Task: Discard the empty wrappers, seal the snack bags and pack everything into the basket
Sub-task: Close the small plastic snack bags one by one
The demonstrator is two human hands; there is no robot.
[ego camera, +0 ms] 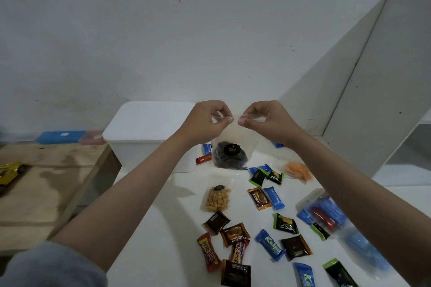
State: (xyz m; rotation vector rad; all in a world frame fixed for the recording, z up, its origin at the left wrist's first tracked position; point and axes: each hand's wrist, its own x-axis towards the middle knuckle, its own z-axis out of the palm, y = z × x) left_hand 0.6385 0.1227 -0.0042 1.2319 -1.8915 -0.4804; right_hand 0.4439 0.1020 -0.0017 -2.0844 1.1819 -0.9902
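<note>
I hold a clear snack bag (231, 154) of dark crisps with a black label upright above the white table (168, 228). My left hand (205, 121) and my right hand (268, 119) each pinch its top edge, fingertips close together. The white basket (144, 133) stands behind my left forearm, at the table's back left. A clear bag of yellow nuts (217, 196) lies flat below the held bag. A bag of orange snacks (298, 171) lies under my right forearm. Several small wrapped bars and biscuits (268, 198) are scattered over the table.
A clear bag holding blue and red bars (326, 214) lies at the right, partly hidden by my right arm. A wooden surface (46, 184) with a yellow toy car (10, 172) is to the left. Blue and red boxes (67, 137) sit by the wall.
</note>
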